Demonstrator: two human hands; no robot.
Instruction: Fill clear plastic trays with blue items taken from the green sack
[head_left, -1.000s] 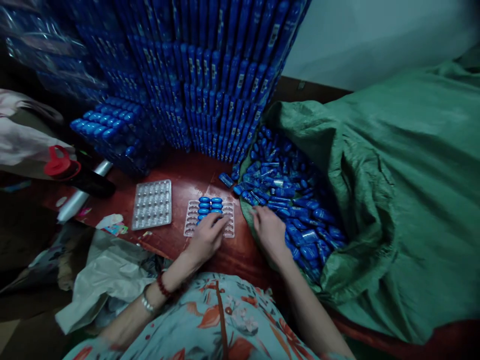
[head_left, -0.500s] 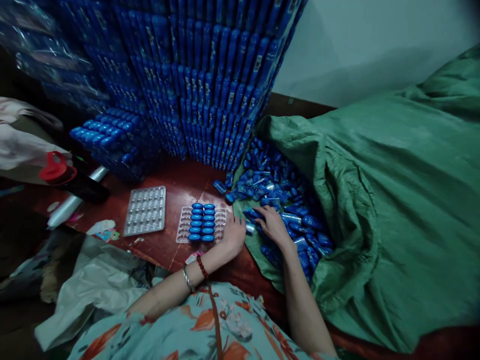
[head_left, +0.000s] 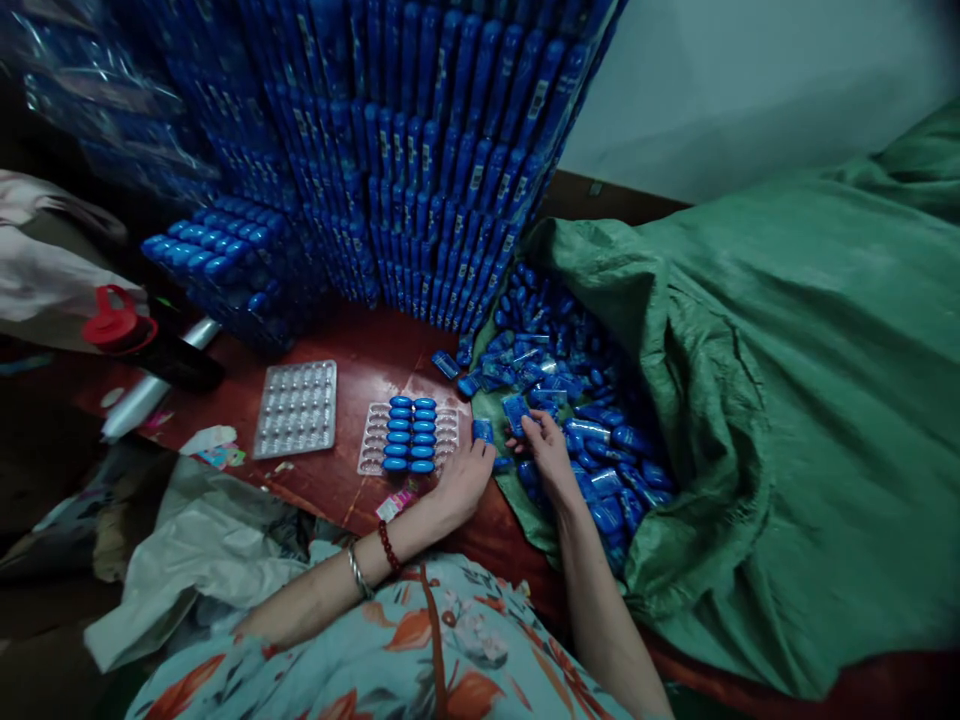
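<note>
A clear blister tray lies on the red table, its two middle columns filled with blue capsule-shaped pieces. My left hand rests at the tray's right edge, fingers closed on one blue piece. My right hand sits just beside it at the mouth of a green sack, fingers pinching another blue piece from the heap of loose blue pieces spilling out of the sack.
A second, empty blister tray lies to the left. A tall wall of stacked blue packs rises behind. A red-capped bottle, a white tube and crumpled paper sit at the left.
My left hand left the tray's middle and went to its right edge, taking a blue piece. More pieces now fill the tray. My right hand lifted a piece from the heap.
</note>
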